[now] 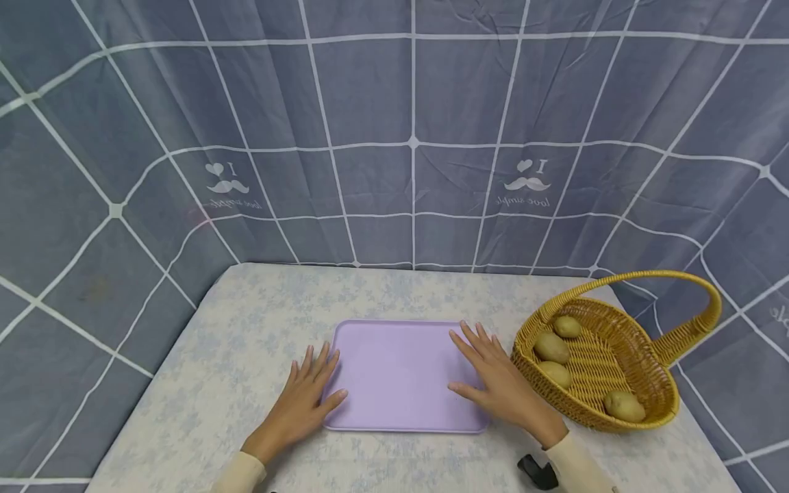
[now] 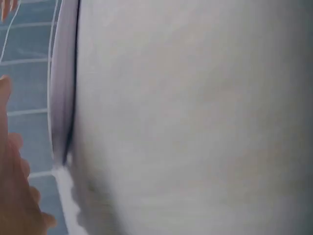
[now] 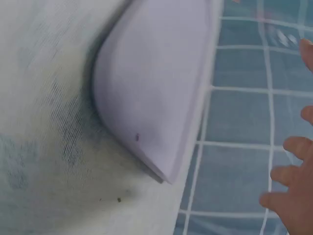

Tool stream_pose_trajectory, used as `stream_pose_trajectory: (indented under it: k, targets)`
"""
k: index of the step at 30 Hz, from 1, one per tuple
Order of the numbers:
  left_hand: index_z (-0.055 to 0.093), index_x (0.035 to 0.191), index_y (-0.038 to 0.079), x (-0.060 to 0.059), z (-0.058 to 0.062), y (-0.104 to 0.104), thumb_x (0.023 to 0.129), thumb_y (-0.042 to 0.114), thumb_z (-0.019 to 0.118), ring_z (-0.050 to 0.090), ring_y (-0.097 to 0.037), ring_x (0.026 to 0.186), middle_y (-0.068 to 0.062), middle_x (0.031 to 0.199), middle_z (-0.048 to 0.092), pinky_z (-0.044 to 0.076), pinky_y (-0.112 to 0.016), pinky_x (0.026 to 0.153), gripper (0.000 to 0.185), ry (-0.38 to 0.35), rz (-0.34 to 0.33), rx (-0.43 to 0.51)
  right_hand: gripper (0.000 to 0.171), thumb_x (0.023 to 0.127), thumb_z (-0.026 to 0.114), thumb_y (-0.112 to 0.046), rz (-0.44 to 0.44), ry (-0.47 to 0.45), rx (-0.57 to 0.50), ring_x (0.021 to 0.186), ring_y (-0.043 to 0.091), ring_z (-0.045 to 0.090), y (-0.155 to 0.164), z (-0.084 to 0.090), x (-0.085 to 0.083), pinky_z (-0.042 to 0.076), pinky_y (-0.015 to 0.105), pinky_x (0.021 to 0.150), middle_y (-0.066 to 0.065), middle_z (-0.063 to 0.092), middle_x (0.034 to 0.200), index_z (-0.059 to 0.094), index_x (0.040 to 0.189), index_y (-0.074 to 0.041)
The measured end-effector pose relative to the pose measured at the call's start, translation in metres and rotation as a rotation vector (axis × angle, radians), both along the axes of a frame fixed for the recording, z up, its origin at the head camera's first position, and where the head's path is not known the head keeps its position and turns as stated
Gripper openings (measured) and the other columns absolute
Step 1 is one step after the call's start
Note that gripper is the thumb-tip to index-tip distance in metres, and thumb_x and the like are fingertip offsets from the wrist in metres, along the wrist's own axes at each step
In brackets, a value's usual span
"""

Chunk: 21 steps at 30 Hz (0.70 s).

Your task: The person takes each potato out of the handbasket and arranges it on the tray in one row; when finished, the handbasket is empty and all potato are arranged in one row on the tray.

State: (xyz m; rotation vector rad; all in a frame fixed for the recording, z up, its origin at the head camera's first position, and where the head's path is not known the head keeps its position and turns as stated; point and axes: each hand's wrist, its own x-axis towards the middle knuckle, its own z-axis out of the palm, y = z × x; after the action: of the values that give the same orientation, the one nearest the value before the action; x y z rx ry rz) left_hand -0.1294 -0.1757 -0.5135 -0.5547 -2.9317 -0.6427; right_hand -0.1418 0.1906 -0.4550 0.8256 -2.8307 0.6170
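Head view shows a lilac tray [image 1: 401,373] lying flat on the table [image 1: 203,383], at the near middle of it. The left hand [image 1: 305,397] rests at the tray's left edge with fingers straight and spread, thumb touching the rim; it grasps nothing. The right hand [image 1: 496,376] lies flat on the right part of the tray, fingers also relaxed and straight. Both hands sit at opposite sides, probably to keep the tray steady. Just right of the tray stands a wicker basket [image 1: 678,404], tilted, with four potatoes [image 1: 551,347] inside. A checked grey cloth [image 1: 394,123] hangs behind, on the far side.
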Motion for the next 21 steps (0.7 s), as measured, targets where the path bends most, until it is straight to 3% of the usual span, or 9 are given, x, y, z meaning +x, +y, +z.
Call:
stream_pose_trajectory:
  k: [3,7,10,14,18,21]
  targets:
    - [0.017,0.142,0.021,0.003,-0.006,-0.004,0.089,0.051,0.038,0.003,-0.031,0.135,0.0,0.149,0.008,0.004,-0.057,0.105,0.065,-0.075,0.018,0.09,0.075,0.082,0.056,-0.047,-0.019,-0.086,-0.177,0.135,0.024,0.005,0.009,0.008,0.007,0.015,0.055,0.104,-0.003,0.008,0.149,0.016,0.142,-0.028]
    - [0.017,0.142,0.02,0.006,-0.012,-0.008,0.091,0.048,0.036,0.004,-0.027,0.135,0.002,0.148,0.009,0.001,-0.054,0.106,0.062,-0.136,0.022,0.153,0.075,0.081,0.062,-0.034,-0.055,-0.13,-0.336,0.134,0.021,0.015,0.024,0.017,0.016,0.026,0.052,0.101,-0.004,0.013,0.148,0.017,0.142,-0.029]
    - [0.019,0.142,0.02,0.007,-0.016,-0.01,0.092,0.045,0.037,0.007,-0.025,0.135,0.004,0.147,0.013,0.001,-0.053,0.106,0.059,-0.137,0.015,0.154,0.074,0.082,0.063,-0.024,-0.085,-0.139,-0.426,0.132,0.013,0.02,0.037,0.023,0.022,0.028,0.03,0.104,-0.004,0.018,0.147,0.019,0.141,-0.028]
    - [0.022,0.141,0.019,0.01,-0.019,-0.011,0.093,0.039,0.038,0.01,-0.025,0.135,0.005,0.147,0.016,0.001,-0.053,0.106,0.054,-0.108,-0.007,0.134,0.07,0.083,0.06,-0.006,-0.089,-0.122,-0.59,0.129,0.006,0.026,0.057,0.032,0.029,0.025,0.008,0.099,0.006,0.025,0.144,0.024,0.141,-0.02]
    - [0.023,0.141,0.017,0.012,-0.022,-0.011,0.094,0.035,0.038,0.011,-0.025,0.135,0.004,0.147,0.016,0.001,-0.052,0.107,0.053,-0.073,-0.018,0.127,0.063,0.083,0.051,0.01,-0.01,-0.082,-0.813,0.128,0.014,0.031,0.079,0.04,0.033,0.031,0.013,0.099,0.022,0.027,0.14,0.026,0.139,-0.005]
    - [0.023,0.141,0.017,0.013,-0.023,-0.01,0.094,0.035,0.038,0.011,-0.024,0.135,0.005,0.147,0.016,0.002,-0.051,0.107,0.052,-0.048,-0.008,0.11,0.058,0.084,0.045,0.015,0.021,-0.049,-0.943,0.128,0.02,0.032,0.094,0.045,0.034,0.034,0.017,0.099,0.024,0.027,0.139,0.026,0.137,0.003]
